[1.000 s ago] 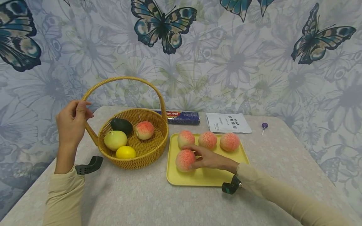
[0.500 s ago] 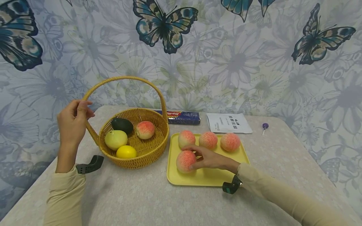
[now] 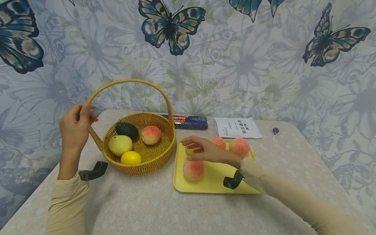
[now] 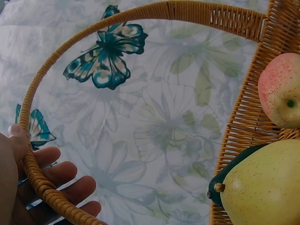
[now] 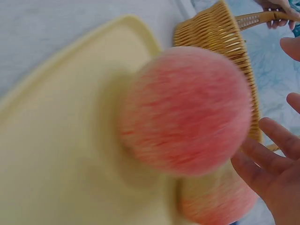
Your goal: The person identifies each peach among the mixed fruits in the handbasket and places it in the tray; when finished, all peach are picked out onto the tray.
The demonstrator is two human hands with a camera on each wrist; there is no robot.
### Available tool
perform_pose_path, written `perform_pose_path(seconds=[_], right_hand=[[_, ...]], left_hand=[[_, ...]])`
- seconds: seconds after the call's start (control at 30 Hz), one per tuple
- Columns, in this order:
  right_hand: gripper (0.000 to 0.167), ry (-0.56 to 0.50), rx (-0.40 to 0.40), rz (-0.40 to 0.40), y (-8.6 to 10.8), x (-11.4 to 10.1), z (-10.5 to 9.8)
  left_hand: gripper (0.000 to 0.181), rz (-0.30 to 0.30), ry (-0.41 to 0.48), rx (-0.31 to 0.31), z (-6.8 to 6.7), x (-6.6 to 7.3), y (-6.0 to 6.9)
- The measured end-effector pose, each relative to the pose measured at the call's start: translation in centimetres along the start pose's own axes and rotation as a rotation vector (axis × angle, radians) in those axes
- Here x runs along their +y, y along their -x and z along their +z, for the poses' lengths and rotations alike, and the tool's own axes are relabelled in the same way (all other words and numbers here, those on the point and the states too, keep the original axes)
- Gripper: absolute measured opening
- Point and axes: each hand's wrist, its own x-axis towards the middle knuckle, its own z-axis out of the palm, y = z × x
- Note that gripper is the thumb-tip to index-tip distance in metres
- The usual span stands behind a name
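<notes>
My left hand (image 3: 75,127) grips the side of the wicker basket's handle (image 4: 33,164), thumb on one side and fingers on the other. Inside the basket (image 3: 158,164) lie a dark green avocado (image 3: 127,130), a yellow-green pear-like fruit (image 4: 265,185), a yellow lemon (image 3: 131,158) and a peach (image 3: 151,135). Over the yellow tray (image 3: 217,186) hovers my right hand (image 3: 207,150), fingers spread, holding nothing. Just below it sits the front peach (image 5: 187,112). Behind, the hand partly covers the back left peach (image 3: 189,150) and the middle peach (image 3: 218,142); the right peach (image 3: 239,147) shows fully.
Behind the tray lie a blue spaghetti pack (image 3: 191,122) and a white printed pouch (image 3: 237,128). A purple lollipop (image 3: 275,131) rests at the table's right. The patterned wall cloth (image 3: 264,81) rises behind the table (image 3: 141,205).
My right hand has let go of the front peach and lifted up and back from it. That peach stays on the tray. The left hand and basket keep their place.
</notes>
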Motion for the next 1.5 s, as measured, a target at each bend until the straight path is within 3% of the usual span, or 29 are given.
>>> perform_pose_path(seconds=[0.47,0.7,1.03,1.23,1.5], right_hand=[[0.062,0.148,-0.040,-0.056,-6.5,-3.0,-0.4],[0.069,0.233,-0.040,-0.036,-9.0,-3.9,-0.5],[0.071,0.270,0.006,-0.038,-12.2,-3.9,-0.6],[0.071,0.231,-0.002,-0.029,-14.2,-4.1,-0.4],[0.073,0.290,-0.025,-0.013,-15.7,-3.9,0.4]], left_hand=[[0.038,0.002,0.012,0.001,-0.1,0.2,0.2],[0.038,-0.002,0.010,0.003,-0.1,0.2,0.1],[0.037,0.003,0.016,-0.001,-0.1,0.3,0.0],[0.037,-0.003,0.013,0.002,-0.1,0.1,0.0],[0.037,-0.003,0.013,-0.008,0.0,0.2,-0.1]])
